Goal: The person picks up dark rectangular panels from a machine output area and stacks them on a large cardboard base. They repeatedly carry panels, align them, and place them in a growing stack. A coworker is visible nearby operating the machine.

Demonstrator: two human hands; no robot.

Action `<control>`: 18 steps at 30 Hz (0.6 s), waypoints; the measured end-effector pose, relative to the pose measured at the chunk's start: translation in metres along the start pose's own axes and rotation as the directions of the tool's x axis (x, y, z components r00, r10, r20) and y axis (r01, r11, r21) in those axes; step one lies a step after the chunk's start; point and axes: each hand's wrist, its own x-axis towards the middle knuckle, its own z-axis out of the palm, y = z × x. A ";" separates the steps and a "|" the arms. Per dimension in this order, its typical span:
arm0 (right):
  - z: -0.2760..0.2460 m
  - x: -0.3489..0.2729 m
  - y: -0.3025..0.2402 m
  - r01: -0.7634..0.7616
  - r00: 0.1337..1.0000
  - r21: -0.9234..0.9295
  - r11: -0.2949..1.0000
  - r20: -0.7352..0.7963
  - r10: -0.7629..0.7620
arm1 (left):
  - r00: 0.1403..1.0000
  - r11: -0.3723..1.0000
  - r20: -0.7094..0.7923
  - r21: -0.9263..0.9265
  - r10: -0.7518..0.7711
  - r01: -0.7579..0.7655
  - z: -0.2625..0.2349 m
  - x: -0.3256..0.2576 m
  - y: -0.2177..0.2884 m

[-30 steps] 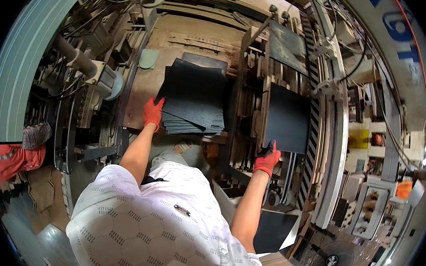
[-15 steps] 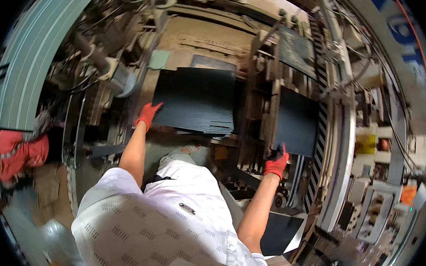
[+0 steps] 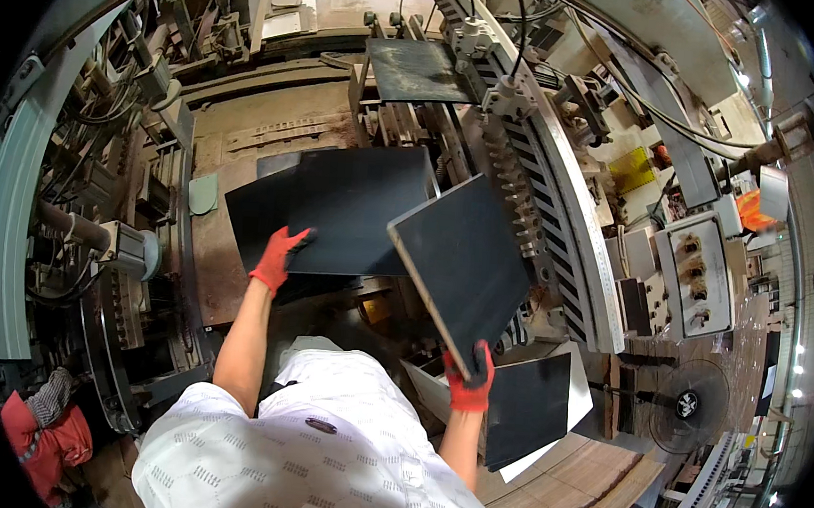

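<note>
My left hand (image 3: 277,259), in a red glove with dark fingertips, grips the near edge of a large black panel (image 3: 335,206), thumb on top. My right hand (image 3: 471,381), gloved alike, is closed on the near corner of a second black panel (image 3: 467,268). That one is raised and tilted, and its pale brown edge faces left. Its left corner overlaps the first panel in the view; whether they touch I cannot tell. The fingers under both panels are hidden.
Another black board (image 3: 529,404) lies low at my right, by stacked brown boards (image 3: 590,474). A dusty dark plate (image 3: 420,71) sits on the machine at the back. A striped rail (image 3: 542,207) runs along the right. A person in red (image 3: 45,436) is at the lower left.
My right hand has lifted its panel off the machine and brought it leftward and nearer, tilting it. My left hand has shifted along the near edge of its panel. The view has turned right.
</note>
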 end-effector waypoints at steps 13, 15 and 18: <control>-0.230 -0.147 0.000 0.387 0.918 -0.138 0.912 -0.040 -0.396 | 0.876 0.911 -0.257 0.061 0.409 -0.408 0.234 0.104 -0.127; -0.213 -0.166 -0.002 0.376 0.902 -0.087 0.923 -0.196 -0.386 | 0.785 0.843 -0.425 0.492 0.451 -0.218 0.262 0.107 -0.115; -0.257 -0.182 0.020 0.385 0.882 -0.136 0.913 -0.237 -0.408 | 0.870 0.922 -0.337 0.274 0.359 -0.274 0.254 0.113 -0.116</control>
